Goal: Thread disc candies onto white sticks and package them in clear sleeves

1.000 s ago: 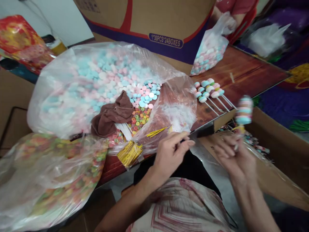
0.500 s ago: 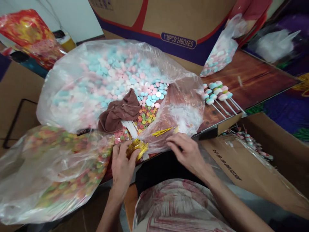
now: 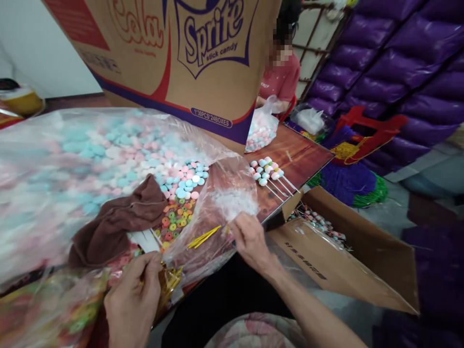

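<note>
The big bag (image 3: 90, 145) is thin clear plastic, shiny and crinkly. Inside it lie smooth, chalky pastel candy discs (image 3: 184, 181) and glossy little candy rings (image 3: 176, 220). On the bag rests a brown cloth (image 3: 119, 222), soft and matt. At its front edge the left hand (image 3: 132, 304) touches shiny gold foil twist ties (image 3: 167, 285). Behind the bag stands a matt cardboard box (image 3: 174, 53). Right of the bag, the table (image 3: 304, 157) looks like glossy wood.

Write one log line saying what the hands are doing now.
left hand: on gold twist ties | right hand: on clear bag | candy sticks: on table
</note>
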Demonstrator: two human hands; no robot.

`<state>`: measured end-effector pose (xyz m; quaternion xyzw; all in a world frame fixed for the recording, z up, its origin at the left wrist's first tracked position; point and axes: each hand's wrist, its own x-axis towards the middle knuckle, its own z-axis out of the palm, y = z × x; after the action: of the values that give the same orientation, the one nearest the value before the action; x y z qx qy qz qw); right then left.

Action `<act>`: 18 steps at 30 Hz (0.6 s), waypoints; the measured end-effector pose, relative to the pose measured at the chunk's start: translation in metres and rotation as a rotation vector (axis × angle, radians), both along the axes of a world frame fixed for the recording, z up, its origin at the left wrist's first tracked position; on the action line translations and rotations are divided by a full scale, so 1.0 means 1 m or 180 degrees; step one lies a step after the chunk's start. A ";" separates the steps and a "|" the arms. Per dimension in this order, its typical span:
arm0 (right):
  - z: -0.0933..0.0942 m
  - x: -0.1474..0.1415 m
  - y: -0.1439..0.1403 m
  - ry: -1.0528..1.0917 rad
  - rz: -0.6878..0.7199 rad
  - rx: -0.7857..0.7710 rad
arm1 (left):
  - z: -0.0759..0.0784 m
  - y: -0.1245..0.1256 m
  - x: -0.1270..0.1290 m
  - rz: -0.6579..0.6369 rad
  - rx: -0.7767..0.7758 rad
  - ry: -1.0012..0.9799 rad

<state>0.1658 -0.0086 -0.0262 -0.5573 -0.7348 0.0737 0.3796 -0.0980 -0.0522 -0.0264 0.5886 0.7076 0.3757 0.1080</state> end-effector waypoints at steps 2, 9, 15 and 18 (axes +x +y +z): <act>0.002 0.028 0.018 -0.0190 -0.0529 0.0047 | 0.011 0.009 0.013 -0.0032 -0.0125 -0.0045; -0.008 0.106 0.072 -0.0927 -0.1997 -0.0468 | 0.029 0.022 0.056 -0.0248 -0.0145 -0.0544; -0.020 0.079 0.051 -0.0884 -0.1213 -0.0548 | 0.025 0.038 0.066 -0.0698 -0.0242 -0.0428; -0.022 0.058 0.036 -0.0815 -0.1219 -0.0378 | 0.027 0.046 0.083 -0.1075 0.0081 -0.0115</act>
<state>0.2237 0.0274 -0.0486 -0.7126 -0.6522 -0.0279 0.2569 -0.0155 -0.0057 0.0010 0.6936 0.5918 0.3717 0.1749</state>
